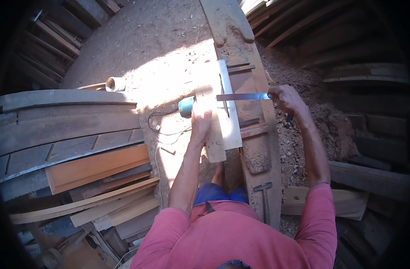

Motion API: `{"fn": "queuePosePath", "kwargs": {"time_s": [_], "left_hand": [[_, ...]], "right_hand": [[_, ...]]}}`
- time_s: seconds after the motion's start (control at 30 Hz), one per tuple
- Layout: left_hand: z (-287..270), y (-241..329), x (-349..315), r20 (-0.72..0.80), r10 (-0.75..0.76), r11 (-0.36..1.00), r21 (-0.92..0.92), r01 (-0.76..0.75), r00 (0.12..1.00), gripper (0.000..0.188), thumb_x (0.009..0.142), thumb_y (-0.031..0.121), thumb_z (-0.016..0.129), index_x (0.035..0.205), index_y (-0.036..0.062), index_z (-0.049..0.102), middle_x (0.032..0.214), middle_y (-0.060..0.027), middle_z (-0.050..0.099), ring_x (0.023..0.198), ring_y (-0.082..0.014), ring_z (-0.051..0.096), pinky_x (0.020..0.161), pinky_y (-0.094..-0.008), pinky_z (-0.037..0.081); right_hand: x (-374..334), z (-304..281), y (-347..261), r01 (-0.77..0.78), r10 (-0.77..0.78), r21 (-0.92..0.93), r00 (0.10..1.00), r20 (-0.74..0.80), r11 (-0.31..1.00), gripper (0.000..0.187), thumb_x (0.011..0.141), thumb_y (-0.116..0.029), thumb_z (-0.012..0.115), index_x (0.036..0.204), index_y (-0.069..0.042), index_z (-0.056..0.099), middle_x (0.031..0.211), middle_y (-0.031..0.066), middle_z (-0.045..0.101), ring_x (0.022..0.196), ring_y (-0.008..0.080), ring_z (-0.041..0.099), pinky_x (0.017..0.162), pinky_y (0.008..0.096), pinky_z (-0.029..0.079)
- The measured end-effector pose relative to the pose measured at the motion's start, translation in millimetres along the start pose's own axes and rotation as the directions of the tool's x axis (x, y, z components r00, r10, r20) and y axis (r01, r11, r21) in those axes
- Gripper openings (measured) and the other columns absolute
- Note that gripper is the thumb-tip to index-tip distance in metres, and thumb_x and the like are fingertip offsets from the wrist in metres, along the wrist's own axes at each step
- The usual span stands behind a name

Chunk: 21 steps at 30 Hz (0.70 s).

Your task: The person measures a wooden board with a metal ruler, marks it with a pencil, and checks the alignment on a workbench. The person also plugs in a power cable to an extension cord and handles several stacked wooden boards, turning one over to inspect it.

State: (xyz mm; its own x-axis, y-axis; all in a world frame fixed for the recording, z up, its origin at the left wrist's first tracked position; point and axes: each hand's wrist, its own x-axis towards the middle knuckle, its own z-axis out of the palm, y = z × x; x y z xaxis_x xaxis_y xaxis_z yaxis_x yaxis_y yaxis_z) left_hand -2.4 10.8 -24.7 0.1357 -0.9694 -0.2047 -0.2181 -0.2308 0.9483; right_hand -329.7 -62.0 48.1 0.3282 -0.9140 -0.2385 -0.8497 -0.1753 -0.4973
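Sunlit pale boards lie lengthwise along a worn bench plank (pixel 257 188). My left hand (pixel 201 120) is closed at the left edge of a wooden board (pixel 215 140), its fingers partly washed out by glare. A white board (pixel 232 130) with a long dark slot lies beside it. My right hand (pixel 285 98), reaching in from the right, is closed round the end of a flat, shiny metal strip (pixel 245 96). The strip's other end lies across the white board near the slot. Just left of my left hand is a teal rounded tool body (pixel 185 107) with a dark cord.
A hammer (pixel 265 197) lies on the near end of the bench. Stacked planks (pixel 70 121) fill the left side, with more timber (pixel 371 177) at the right. Wood shavings (pixel 303 134) cover the floor beside the bench. A short pipe (pixel 115 84) lies at the far left.
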Motion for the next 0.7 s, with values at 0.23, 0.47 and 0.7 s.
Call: {"fn": "queuePosePath", "kwargs": {"time_s": [0.23, 0.47, 0.7], "left_hand": [[0, -6, 3, -0.006, 0.068, 0.997, 0.03, -0.068, 0.998, 0.043, 0.091, 0.014, 0.055, 0.13, -0.0039, 0.049, 0.122, -0.023, 0.056, 0.115, -0.0359, 0.055, 0.103, -0.0439, 0.043], [0, -12, 4, 0.001, 0.075, 0.997, 0.011, -0.075, 0.997, 0.043, 0.092, 0.014, 0.055, 0.13, -0.0043, 0.048, 0.12, -0.0246, 0.057, 0.113, -0.0379, 0.055, 0.102, -0.0448, 0.043], [-5, -10, 2, 0.051, 0.026, 0.996, 0.087, -0.03, 0.998, 0.051, 0.098, 0.023, 0.053, 0.14, -0.001, 0.041, 0.127, -0.0181, 0.057, 0.117, -0.0275, 0.056, 0.101, -0.0391, 0.046]], "right_hand": [[14, -3, -6, -0.031, 0.032, -0.052, 0.999, 0.021, 0.998, 0.011, 0.092, -0.013, 0.064, 0.092, -0.002, 0.067, 0.083, 0.0231, 0.066, 0.081, 0.0437, 0.063, 0.07, 0.0508, 0.047], [18, 4, 2, -0.034, 0.038, -0.064, 0.998, 0.049, 0.997, 0.012, 0.093, -0.015, 0.064, 0.093, -0.004, 0.068, 0.086, 0.02, 0.068, 0.086, 0.0412, 0.065, 0.075, 0.0504, 0.048], [13, 2, 1, -0.003, 0.003, 0.02, 0.999, 0.032, 1.0, 0.016, 0.094, -0.015, 0.063, 0.089, 0.001, 0.064, 0.082, 0.0222, 0.064, 0.08, 0.0418, 0.062, 0.071, 0.0493, 0.047]]}}
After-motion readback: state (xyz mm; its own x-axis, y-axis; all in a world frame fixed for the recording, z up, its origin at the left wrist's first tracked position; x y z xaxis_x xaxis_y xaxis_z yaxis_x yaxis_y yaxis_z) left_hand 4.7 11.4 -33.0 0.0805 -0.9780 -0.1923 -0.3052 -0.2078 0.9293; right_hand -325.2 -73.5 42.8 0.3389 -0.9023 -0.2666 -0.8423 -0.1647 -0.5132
